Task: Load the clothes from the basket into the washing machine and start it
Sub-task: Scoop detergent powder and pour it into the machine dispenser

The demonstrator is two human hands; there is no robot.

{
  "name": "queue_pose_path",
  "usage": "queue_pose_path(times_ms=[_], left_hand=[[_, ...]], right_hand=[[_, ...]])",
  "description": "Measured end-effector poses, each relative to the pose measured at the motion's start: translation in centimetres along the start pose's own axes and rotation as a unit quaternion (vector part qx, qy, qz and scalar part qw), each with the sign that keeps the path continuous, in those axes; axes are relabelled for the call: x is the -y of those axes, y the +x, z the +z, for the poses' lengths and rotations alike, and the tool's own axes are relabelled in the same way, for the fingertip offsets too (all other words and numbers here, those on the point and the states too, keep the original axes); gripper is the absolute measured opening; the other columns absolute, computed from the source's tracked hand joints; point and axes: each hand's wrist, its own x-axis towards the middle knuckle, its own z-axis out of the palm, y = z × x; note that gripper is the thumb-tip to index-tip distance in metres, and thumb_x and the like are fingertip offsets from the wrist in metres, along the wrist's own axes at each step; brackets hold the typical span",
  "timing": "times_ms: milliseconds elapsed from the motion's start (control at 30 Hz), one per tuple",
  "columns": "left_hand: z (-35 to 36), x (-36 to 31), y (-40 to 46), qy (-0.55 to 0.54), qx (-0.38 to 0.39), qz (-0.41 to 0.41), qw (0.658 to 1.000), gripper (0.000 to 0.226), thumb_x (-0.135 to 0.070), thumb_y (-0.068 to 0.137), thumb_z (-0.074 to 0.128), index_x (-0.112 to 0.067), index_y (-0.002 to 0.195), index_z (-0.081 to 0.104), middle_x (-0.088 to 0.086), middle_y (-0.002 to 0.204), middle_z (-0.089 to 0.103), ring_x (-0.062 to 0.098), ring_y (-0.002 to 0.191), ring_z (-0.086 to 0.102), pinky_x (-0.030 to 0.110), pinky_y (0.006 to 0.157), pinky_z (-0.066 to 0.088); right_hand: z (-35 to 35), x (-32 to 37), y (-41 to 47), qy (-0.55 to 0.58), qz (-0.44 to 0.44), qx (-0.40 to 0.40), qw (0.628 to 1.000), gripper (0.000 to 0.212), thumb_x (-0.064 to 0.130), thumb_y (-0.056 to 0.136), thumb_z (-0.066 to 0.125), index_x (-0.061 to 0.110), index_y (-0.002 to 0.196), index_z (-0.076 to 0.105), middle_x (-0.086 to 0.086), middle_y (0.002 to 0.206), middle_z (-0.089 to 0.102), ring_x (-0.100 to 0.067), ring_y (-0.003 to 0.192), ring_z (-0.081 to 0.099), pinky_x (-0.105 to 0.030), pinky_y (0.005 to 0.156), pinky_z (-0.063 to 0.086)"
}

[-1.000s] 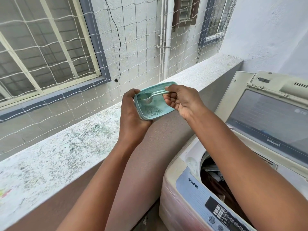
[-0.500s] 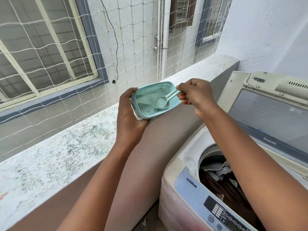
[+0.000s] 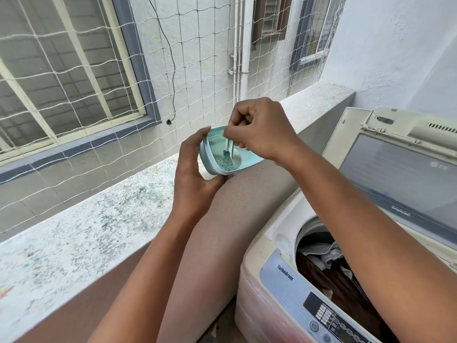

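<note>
left hand point(image 3: 195, 179): you're gripping the tub point(image 3: 222, 154) from its left side at frame centre, thumb on the upper rim, fingers curled under. It's tipped toward you, most likely so the powder point(image 3: 223, 163) slides into one low corner.
right hand point(image 3: 262, 131): fingers clenched round the spoon point(image 3: 228, 151) handle, just above the tub. Spoon points almost straight down, bowl in the powder heap. Reads as digging out a scoop.
tub: pale teal plastic, shallow, rounded corners, smooth walls dusted with residue. Held over the ledge point(image 3: 94, 219), not resting on it as far as I can tell.
powder: little left, grainy, grey-white with blue-green flecks.
spoon: thin, looks metal; handle mostly hidden in your fist.
clothes point(image 3: 331, 271): already in the drum, lower right of frame. Dark brown fabric with a crumpled grey piece on top. Basket not in view.
washing machine point(image 3: 272, 288): top-loader, cream plastic body, lid point(image 3: 400, 174) standing open at right with a tinted panel. Button panel point(image 3: 329, 315) at bottom right, untouched.
ledge: rough concrete, speckled and stained, running from lower left to upper right; netting point(image 3: 99, 100) behind it.
stage: my read is loading done, detergent in progress, start not yet pressed.
watch: carry the full spoon level across the gap to the drum, or grains will drop on the ledge.
</note>
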Motion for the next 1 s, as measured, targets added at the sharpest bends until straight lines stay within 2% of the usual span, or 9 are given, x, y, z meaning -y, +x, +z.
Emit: queue_pose_path(times_ms=[133, 267, 433, 500, 567, 667, 833, 1000], left_hand=[[0.0, -0.3, 0.0, 0.003, -0.003, 0.008, 1.000, 0.082, -0.011, 0.071, 0.088, -0.022, 0.140, 0.043, -0.013, 0.134, 0.049, 0.007, 0.129, 0.049, 0.018, 0.106, 0.037], [-0.1, -0.3, -0.1, -0.010, 0.000, -0.002, 1.000, 0.080, -0.011, 0.071, 0.087, -0.017, 0.139, 0.045, -0.006, 0.136, 0.051, 0.010, 0.129, 0.051, 0.018, 0.105, 0.038], [-0.1, -0.2, 0.0, 0.009, -0.001, 0.004, 1.000, 0.083, -0.004, 0.069, 0.087, -0.018, 0.139, 0.046, -0.009, 0.136, 0.051, 0.017, 0.127, 0.053, 0.038, 0.106, 0.046], [-0.1, -0.1, 0.1, 0.014, 0.000, 0.005, 1.000, 0.084, -0.004, 0.068, 0.087, -0.018, 0.139, 0.046, -0.008, 0.136, 0.052, 0.017, 0.128, 0.053, 0.038, 0.107, 0.046], [-0.1, 0.0, 0.0, 0.020, 0.000, 0.007, 1.000, 0.083, -0.004, 0.068, 0.087, -0.017, 0.139, 0.046, -0.006, 0.136, 0.052, 0.016, 0.128, 0.052, 0.029, 0.107, 0.044], [-0.1, 0.1, 0.0, 0.020, 0.002, -0.002, 1.000, 0.083, -0.006, 0.068, 0.088, -0.016, 0.139, 0.046, -0.006, 0.136, 0.052, 0.013, 0.129, 0.050, 0.017, 0.105, 0.038], [-0.1, 0.2, 0.2, 0.028, -0.008, -0.034, 0.999, 0.087, -0.009, 0.066, 0.090, -0.020, 0.139, 0.044, -0.007, 0.136, 0.052, 0.004, 0.127, 0.049, 0.006, 0.099, 0.033], [-0.2, 0.1, 0.1, 0.043, -0.016, -0.063, 0.997, 0.091, -0.010, 0.062, 0.091, -0.023, 0.137, 0.042, -0.008, 0.135, 0.052, 0.004, 0.125, 0.049, 0.024, 0.100, 0.045]], right_hand=[[0.7, 1.3, -0.1, 0.051, 0.028, -0.003, 0.998, 0.013, 0.011, 0.072, 0.072, 0.002, 0.067, 0.065, -0.009, 0.055, 0.066, -0.019, 0.050, 0.064, -0.036, 0.054, 0.057], [1.2, 1.1, -0.1, 0.168, 0.129, -0.030, 0.977, 0.015, 0.004, 0.076, 0.072, -0.008, 0.074, 0.064, -0.013, 0.054, 0.064, -0.014, 0.045, 0.059, -0.024, 0.048, 0.051], [1.0, -0.8, 0.1, 0.323, 0.250, -0.066, 0.910, 0.012, 0.003, 0.079, 0.074, 0.001, 0.074, 0.063, -0.009, 0.053, 0.062, -0.014, 0.042, 0.056, -0.022, 0.044, 0.050], [0.8, -1.4, 0.3, 0.372, 0.290, -0.079, 0.878, 0.010, 0.002, 0.081, 0.073, 0.001, 0.077, 0.065, -0.006, 0.050, 0.061, -0.012, 0.041, 0.056, -0.020, 0.044, 0.051], [0.7, -2.0, 0.4, 0.409, 0.318, -0.085, 0.851, 0.011, 0.001, 0.083, 0.071, 0.002, 0.075, 0.064, -0.005, 0.048, 0.060, -0.010, 0.039, 0.056, -0.019, 0.044, 0.051], [0.8, -2.5, 0.3, 0.441, 0.338, -0.082, 0.828, 0.011, 0.000, 0.085, 0.069, 0.002, 0.077, 0.063, -0.005, 0.048, 0.060, -0.009, 0.039, 0.056, -0.018, 0.044, 0.052], [1.5, -3.4, -0.2, 0.458, 0.347, -0.088, 0.814, 0.008, -0.001, 0.085, 0.070, 0.002, 0.080, 0.064, -0.006, 0.052, 0.061, -0.009, 0.042, 0.058, -0.019, 0.045, 0.052], [1.6, -4.0, -0.7, 0.450, 0.351, -0.099, 0.815, 0.007, 0.001, 0.084, 0.072, 0.001, 0.082, 0.065, -0.008, 0.058, 0.062, -0.010, 0.044, 0.060, -0.019, 0.046, 0.053]])
